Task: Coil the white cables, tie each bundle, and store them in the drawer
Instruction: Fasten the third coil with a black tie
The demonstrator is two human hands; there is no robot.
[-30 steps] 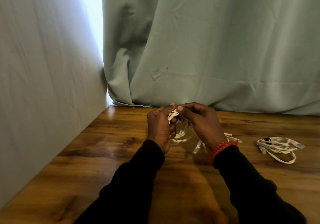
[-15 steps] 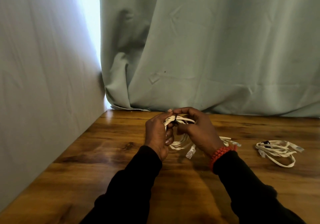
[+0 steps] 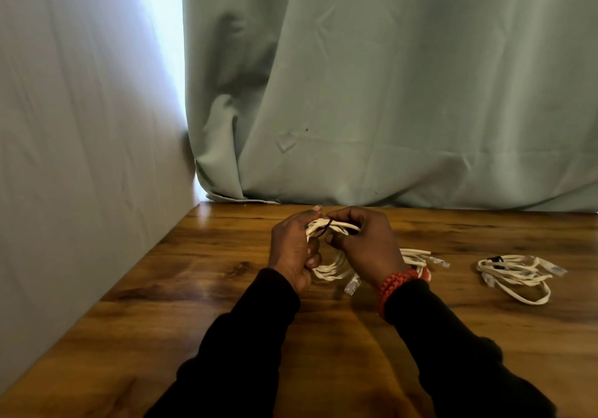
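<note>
While the coiled bundle of white flat cable (image 3: 333, 227) is being held just above the brown wood-grain counter (image 3: 246, 314), it is being gripped by both hands. The upper run of loops is being pinched by the curled fingers and thumb of the left hand (image 3: 293, 249), and the same run is being clasped just beside it by the right hand (image 3: 365, 244), whose fingers are curled round the strands. Between the two hands a thin dark tie (image 3: 325, 227) is being worked around the loops; whether it is fastened cannot be told. The lower loops are hanging slack toward the counter, and a clear plastic plug (image 3: 352, 285) is dangling from them.

Lightness and softness are being suggested by this sagging, so the bundle is judged likely to spring apart if released; it is best held where the strands are gathered, close to the tie, not by the plug.

A second white cable bundle with a dark tie (image 3: 514, 270) is lying well apart to the right. No drawer is being shown.
</note>
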